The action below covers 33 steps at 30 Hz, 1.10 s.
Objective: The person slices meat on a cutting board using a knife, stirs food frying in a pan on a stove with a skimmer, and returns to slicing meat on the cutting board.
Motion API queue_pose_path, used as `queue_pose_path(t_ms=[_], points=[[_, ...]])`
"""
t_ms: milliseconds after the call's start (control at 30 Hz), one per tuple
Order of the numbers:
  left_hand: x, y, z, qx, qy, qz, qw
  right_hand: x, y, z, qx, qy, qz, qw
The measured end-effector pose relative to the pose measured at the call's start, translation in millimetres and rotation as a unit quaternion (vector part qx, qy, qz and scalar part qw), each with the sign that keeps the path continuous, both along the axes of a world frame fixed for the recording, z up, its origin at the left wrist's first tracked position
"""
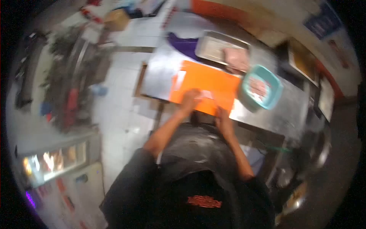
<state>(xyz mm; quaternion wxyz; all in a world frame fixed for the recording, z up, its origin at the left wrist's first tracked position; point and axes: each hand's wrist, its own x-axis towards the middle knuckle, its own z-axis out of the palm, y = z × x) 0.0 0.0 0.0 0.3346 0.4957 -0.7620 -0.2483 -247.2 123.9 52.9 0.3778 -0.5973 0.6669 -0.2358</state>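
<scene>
An orange cutting board (pixel 223 82) lies on the metal table in front of me. On its near half is a small pale pink piece, apparently meat (pixel 207 94). My left hand (pixel 191 100) rests on the board just left of this piece, its fingertips at or against it; blur hides how the fingers are set. At the board's front edge, my right hand (pixel 222 117) looks closed, with a thin faint line running from it towards the piece. What it holds is too blurred to name. A white strip (pixel 180 79) lies along the board's left side.
Right of the board stands a turquoise tub (pixel 275 88) with pink pieces inside. A metal tray (pixel 209 52) behind the board bears a larger pink slab (pixel 236 58). Purple cloth (pixel 185 45) lies beside the tray on the metal table (pixel 158 82).
</scene>
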Motion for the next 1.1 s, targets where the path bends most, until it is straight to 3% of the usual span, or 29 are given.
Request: queue_pose_path(t_ms=[33,67,100,133,167,200,233,267,300,400,500,533,600,633,667,700,733,767,833,900,933,1000,1100], points=[[-4.9,-5.2,-14.4,-0.116,-0.080,-0.128,0.982,21.2,-0.4,2.5,0.028,-0.010,0.022,0.999],[-12.7,3.4,29.9,-0.138,-0.024,-0.112,0.984,36.9,-0.6,60.5,0.099,0.066,-0.020,0.993],[42.5,-90.1,36.4,-0.190,-0.059,-0.057,0.978,77.8,-87.6,26.9,0.033,-0.078,-0.031,0.996],[61.1,-76.6,6.2,-0.128,-0.273,-0.074,0.951,94.4,-63.9,9.6,-0.102,-0.145,-0.032,0.984],[71.5,-42.1,29.1,-0.127,-0.229,-0.050,0.964,49.6,-33.5,-24.3,-0.065,-0.191,-0.070,0.977],[-18.9,-13.2,25.3,-0.130,-0.077,-0.010,0.988,22.5,-9.4,-36.6,-0.031,-0.237,-0.111,0.965],[-42.0,-26.0,22.1,-0.135,-0.029,0.001,0.990,-12.2,-12.1,-32.1,-0.065,-0.074,-0.078,0.992],[-30.5,-29.6,16.9,-0.101,-0.080,-0.047,0.991,-4.1,-2.0,-18.0,-0.085,0.051,-0.056,0.994],[-30.1,-32.6,21.6,-0.069,-0.128,-0.101,0.984,7.3,3.0,-21.8,-0.155,0.055,0.003,0.986],[-33.0,-28.5,-7.0,-0.036,-0.099,-0.136,0.985,21.2,19.9,-60.1,-0.162,0.067,-0.007,0.985],[-9.2,-26.5,-7.3,-0.102,-0.081,-0.100,0.986,22.9,14.6,-103.5,-0.044,-0.128,-0.110,0.985],[-4.5,-26.7,-9.9,-0.053,-0.087,-0.097,0.990,24.6,10.6,-101.2,0.054,-0.283,-0.190,0.939],[-25.7,-34.7,-32.9,0.006,-0.115,-0.125,0.986,32.2,4.7,-41.2,0.009,-0.156,-0.119,0.980],[-15.7,-28.7,-10.3,-0.023,0.025,-0.142,0.989,37.5,-0.8,-9.2,-0.017,-0.090,-0.090,0.992],[-12.7,-27.9,-5.8,-0.072,-0.044,-0.166,0.982,42.4,-5.3,7.4,-0.005,0.084,-0.053,0.995],[-11.9,-29.7,-25.2,-0.135,-0.030,-0.171,0.976,39.3,-8.0,5.8,0.016,0.074,-0.055,0.996],[-4.5,-28.2,-13.7,-0.161,-0.099,-0.194,0.963,41.5,-1.4,-17.2,-0.199,0.084,-0.072,0.974],[-1.8,-29.0,-23.1,-0.131,-0.037,-0.177,0.975,47.9,-1.5,-1.9,-0.145,0.071,-0.094,0.982],[-4.9,-24.1,0.4,-0.042,0.016,-0.120,0.992,51.0,-4.6,-9.1,-0.168,0.065,-0.099,0.979],[-7.7,-20.7,5.6,-0.028,0.032,-0.123,0.991,52.3,-0.5,-18.7,-0.047,0.020,-0.068,0.996],[-8.6,-21.9,6.5,-0.025,0.034,-0.114,0.993,51.2,2.3,-22.0,-0.044,0.024,-0.075,0.996],[-9.2,-22.0,8.4,-0.016,0.024,-0.120,0.992,49.9,4.2,-25.1,-0.097,0.144,-0.051,0.983],[-11.3,-22.3,12.1,-0.013,0.012,-0.124,0.992,52.8,5.0,-19.3,-0.121,0.122,-0.079,0.982]])
